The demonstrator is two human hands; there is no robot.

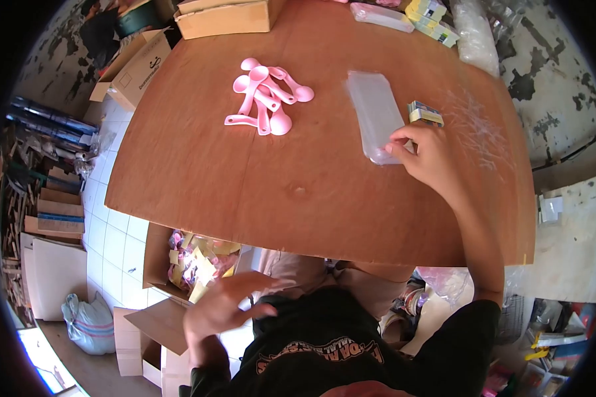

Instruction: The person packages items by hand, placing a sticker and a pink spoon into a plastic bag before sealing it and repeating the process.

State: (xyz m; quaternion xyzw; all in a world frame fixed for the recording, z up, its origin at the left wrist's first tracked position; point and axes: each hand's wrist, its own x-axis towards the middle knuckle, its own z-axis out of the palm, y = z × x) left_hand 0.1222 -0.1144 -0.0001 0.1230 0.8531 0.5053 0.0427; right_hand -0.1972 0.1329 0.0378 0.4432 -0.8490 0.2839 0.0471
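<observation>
My right hand [427, 155] is at the near end of a stack of clear plastic bags [375, 106], thumb and forefinger closed on the edge of a bag. Just beyond that hand is a small bundle of printed cards [425, 113]. My left hand [228, 304] hovers off the table's near edge, over my lap, empty, with thumb and fingers apart. A loose pile of pink plastic scoops [266, 92] lies farther back on the brown wooden table [298, 188], left of the bags.
Thin clear plastic strips [480, 129] are scattered on the table's right side. Card bundles [433, 20] and a cardboard box [222, 18] stand at the far edge. Below the near edge, an open carton [153, 255] holds pink packaged items. Another open box [129, 331] is on the floor.
</observation>
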